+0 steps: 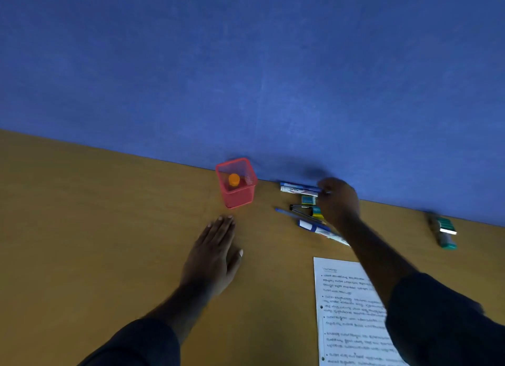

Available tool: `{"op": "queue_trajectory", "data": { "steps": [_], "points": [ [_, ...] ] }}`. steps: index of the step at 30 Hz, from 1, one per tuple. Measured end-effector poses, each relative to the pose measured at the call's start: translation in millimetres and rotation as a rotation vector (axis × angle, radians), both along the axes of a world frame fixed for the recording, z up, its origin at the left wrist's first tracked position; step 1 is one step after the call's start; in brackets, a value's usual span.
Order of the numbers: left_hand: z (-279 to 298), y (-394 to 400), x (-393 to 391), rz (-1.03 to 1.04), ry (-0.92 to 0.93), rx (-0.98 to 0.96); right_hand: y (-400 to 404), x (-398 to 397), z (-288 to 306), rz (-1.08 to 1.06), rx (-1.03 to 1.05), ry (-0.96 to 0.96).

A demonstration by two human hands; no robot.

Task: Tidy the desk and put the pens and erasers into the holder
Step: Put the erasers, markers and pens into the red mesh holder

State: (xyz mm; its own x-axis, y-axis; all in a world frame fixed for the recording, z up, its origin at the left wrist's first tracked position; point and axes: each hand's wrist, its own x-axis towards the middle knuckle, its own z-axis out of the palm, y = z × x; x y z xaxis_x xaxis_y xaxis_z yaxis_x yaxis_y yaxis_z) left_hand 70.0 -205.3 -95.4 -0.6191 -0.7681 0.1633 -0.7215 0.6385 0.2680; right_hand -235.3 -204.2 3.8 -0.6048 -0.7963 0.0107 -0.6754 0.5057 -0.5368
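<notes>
Blue felt partition (246,65) behind a tan wooden desk (82,229), seen tilted. Red mesh holder (237,184) against the partition, upright, with an orange-capped thing (234,179) already inside. Just right of it, a loose cluster: two blue-and-white markers (297,188) side by side along the foot of the partition, long axes parallel to that edge; a small green eraser (308,200) just below them; a black pen (299,207) and a blue pen (287,213) lying slantwise; another eraser (317,212) and a third marker (314,226) nearer. Well apart to the right, a green marker and duster (444,229). Printed sheet (347,311) at the near right, partly under the sleeve.

Right hand (338,201) curled over the right-hand ends of the two markers, fingers narrowed at those ends; whether actually gripping, cannot tell. Left hand (216,256) flat, fingers spread on bare desk, near the holder, holding nothing.

Markers lying leftward from the right hand, pointing toward the holder. Likely needs lifting clear of the partition, tipping upright, then a short carry left. Open desk in front of the holder; partition blocks any approach from behind
</notes>
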Motion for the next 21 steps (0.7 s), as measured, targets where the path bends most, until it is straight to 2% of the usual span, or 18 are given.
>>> {"op": "queue_trajectory", "data": {
  "steps": [6, 16, 21],
  "points": [
    [-0.6, 0.2, 0.5, -0.001, -0.008, -0.010, 34.7, -13.4, -35.4, 0.177, 0.223, 0.044],
    [-3.1, -0.9, 1.2, 0.006, -0.009, 0.018, 29.2, -10.1, -36.8, 0.263, 0.144, 0.106],
    [-1.7, -1.1, 0.2, 0.006, 0.005, 0.016, 8.0, -7.9, -28.8, 0.272, 0.096, 0.218]
  ]
}}
